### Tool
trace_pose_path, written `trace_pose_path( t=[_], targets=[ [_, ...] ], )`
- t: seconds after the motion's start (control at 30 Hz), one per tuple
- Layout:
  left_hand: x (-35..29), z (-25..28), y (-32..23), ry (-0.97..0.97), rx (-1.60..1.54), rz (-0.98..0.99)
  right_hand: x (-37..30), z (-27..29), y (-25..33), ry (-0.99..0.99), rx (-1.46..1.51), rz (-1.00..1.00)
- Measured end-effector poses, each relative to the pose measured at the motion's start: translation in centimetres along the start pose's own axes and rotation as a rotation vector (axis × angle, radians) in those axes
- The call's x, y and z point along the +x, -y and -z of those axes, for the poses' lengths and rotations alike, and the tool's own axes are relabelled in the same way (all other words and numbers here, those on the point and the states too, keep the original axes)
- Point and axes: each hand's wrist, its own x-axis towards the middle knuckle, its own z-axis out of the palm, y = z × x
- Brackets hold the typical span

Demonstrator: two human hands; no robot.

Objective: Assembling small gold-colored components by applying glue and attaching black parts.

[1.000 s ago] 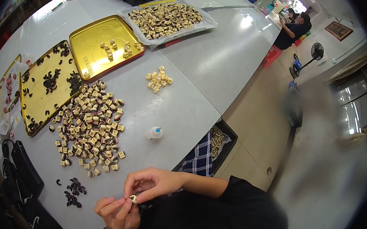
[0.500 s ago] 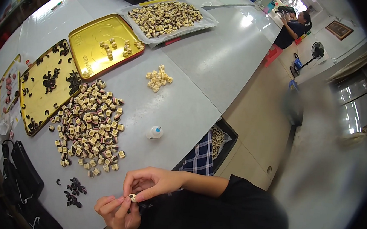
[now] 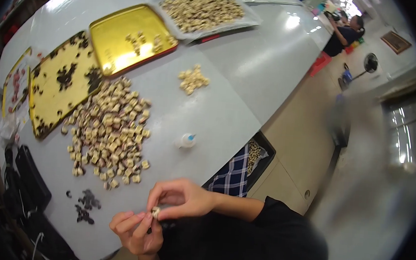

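Close to my body, past the table's near edge, a small cream-and-black moulded piece (image 3: 155,212) is pinched between both sets of fingertips. My right hand (image 3: 183,199) grips it from above and the right, thumb and forefinger closed. From below left, my left hand (image 3: 137,232) holds it too, fingertips pressed together; the fingers hide part of it. Left of my hands lies a small cluster of black curved pieces (image 3: 86,206). Beyond that spreads a big heap of cream-and-dark block-shaped pieces (image 3: 113,127). A white bottle with a blue tip (image 3: 186,140) stands upright on the table.
A small pile of cream pieces (image 3: 192,80) lies on the grey table (image 3: 230,97). Farther off are a gold tray (image 3: 112,39), a tray with black curved pieces (image 3: 50,88) and a full lined tray (image 3: 253,22). A black bin (image 3: 264,159) stands right; a person (image 3: 343,35) sits far back.
The whole view has shifted, so the table's contents appear farther right and higher, and slightly blurred. Both hands keep hold of the small piece, whose visible side looks a little different.
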Motion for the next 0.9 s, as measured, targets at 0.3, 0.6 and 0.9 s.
trace_pose_path(
  t=[0.3, 0.6, 0.9],
  targets=[
    [0.1, 2.2, 0.3, -0.019, 0.072, 0.121, 1.1, 0.3, 0.8, -0.358, 0.114, 0.051],
    [-1.0, 5.7, 2.9, -0.190, 0.418, 0.383, 1.8, -0.4, -0.1, -0.346, -0.008, 0.086],
    [-0.7, 7.4, 3.4, -0.178, 0.427, 0.507, 2.9, -0.7, -0.7, -0.341, -0.144, 0.102]
  ],
)
